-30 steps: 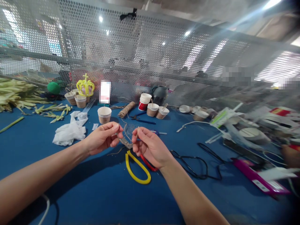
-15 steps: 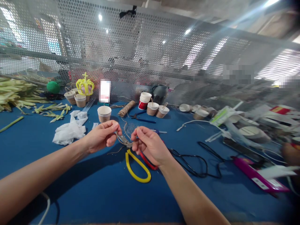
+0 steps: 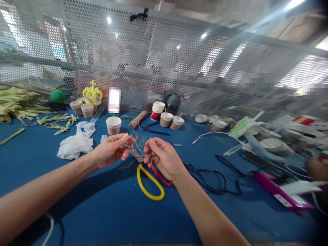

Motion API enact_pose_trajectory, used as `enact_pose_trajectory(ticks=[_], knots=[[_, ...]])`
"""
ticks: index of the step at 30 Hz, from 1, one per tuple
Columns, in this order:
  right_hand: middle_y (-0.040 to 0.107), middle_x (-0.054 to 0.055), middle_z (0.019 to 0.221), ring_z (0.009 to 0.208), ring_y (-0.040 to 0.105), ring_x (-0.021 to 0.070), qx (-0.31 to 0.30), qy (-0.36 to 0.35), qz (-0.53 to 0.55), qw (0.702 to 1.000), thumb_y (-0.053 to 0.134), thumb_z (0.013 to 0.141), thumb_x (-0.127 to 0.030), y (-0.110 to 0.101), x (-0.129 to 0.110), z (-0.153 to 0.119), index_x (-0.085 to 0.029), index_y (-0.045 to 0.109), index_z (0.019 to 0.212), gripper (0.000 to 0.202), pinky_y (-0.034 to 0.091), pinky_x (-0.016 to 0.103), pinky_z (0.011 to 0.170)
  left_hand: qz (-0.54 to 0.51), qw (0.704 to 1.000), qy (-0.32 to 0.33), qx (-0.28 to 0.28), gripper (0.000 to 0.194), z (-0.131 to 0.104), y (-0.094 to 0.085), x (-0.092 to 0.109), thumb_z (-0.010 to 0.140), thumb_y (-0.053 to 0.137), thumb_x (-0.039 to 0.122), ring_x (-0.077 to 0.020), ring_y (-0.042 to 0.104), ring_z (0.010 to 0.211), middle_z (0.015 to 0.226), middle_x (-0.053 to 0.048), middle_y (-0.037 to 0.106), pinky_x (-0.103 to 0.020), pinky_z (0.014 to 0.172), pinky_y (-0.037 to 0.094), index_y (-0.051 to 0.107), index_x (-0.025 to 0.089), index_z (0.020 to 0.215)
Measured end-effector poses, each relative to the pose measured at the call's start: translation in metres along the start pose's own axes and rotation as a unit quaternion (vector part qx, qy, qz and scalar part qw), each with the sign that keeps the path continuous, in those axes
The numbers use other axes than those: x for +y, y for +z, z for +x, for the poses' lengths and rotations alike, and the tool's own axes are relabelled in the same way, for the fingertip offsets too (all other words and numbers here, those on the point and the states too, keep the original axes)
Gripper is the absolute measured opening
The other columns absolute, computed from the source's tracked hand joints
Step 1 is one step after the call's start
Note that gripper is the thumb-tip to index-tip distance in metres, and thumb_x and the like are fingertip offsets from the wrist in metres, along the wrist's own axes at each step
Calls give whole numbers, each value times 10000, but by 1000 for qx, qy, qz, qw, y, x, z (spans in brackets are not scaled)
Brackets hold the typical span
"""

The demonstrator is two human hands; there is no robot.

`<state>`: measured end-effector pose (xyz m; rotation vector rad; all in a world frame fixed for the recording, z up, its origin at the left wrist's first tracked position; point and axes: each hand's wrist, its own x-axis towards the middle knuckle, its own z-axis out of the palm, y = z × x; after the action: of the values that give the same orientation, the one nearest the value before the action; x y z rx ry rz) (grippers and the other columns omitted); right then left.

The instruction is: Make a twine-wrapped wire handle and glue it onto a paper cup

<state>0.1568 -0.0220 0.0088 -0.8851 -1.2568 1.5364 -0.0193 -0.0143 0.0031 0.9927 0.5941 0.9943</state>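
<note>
Pinched between the thumb and fingertips of my left hand (image 3: 112,149) is a piece of thin brown twine (image 3: 139,155). My right hand (image 3: 161,155) grips the same twine a short way to the right, its fingers curled. The twine sags between the two hands. Below them on the table lie scissors with one yellow handle (image 3: 151,196) and one red handle (image 3: 161,177); their metal blades are partly hidden behind the hands. A roll of twine (image 3: 138,119) lies farther back, with a loose strand trailing from it towards my hands.
A paper cup (image 3: 113,125) stands behind my left hand, near crumpled white cloth (image 3: 74,147). Blue-handled pliers (image 3: 156,131) and twine-wrapped cups (image 3: 166,119) sit at the back. Black cord (image 3: 212,184) and a purple box (image 3: 278,192) lie right. Perforated metal (image 3: 153,51) borders the table.
My left hand has shifted slightly and its fingers have spread a little from the pinch. My right hand stays nearly in place, and the other things lie as before.
</note>
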Motion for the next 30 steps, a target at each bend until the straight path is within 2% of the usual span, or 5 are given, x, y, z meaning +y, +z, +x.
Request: enact_pose_trajectory(ticks=[8,16,25,28,30], knots=[[541,-44,625,430,559,65,-15,20,34,999,585,725,-389,-1,1,0,-169,512,718,231,413,155,345,-1,1000,-4,5,151,2,-2,-3,675,666,227,-26,473,389,604,7,591,-135,385,377,566,113,675],[502,-54,496,410,528,55,-51,29,27,998,563,749,-389,-1,2,-2,-157,494,626,272,400,141,378,-4,1000,-12,0,148,2,-1,-3,675,666,230,-27,485,388,599,6,596,-129,387,386,579,112,695],[513,-54,546,401,524,53,-32,33,34,998,583,726,-400,-1,1,-1,-156,495,640,274,379,138,347,13,1000,-14,-6,149,2,-4,-7,711,631,209,-29,505,448,681,-11,590,-146,450,421,588,101,803],[525,-52,577,390,508,48,-12,36,56,998,595,715,-397,-2,2,2,-157,495,656,267,366,138,330,71,997,29,1,255,3,-5,-8,749,576,189,-46,535,505,824,-26,576,-186,500,450,528,145,996],[525,-55,583,372,484,37,3,46,85,995,604,710,-384,-3,2,3,-158,492,665,256,345,131,316,171,979,111,13,313,3,-6,-10,788,507,170,-60,547,549,915,-38,547,-220,534,465,459,189,1097]])
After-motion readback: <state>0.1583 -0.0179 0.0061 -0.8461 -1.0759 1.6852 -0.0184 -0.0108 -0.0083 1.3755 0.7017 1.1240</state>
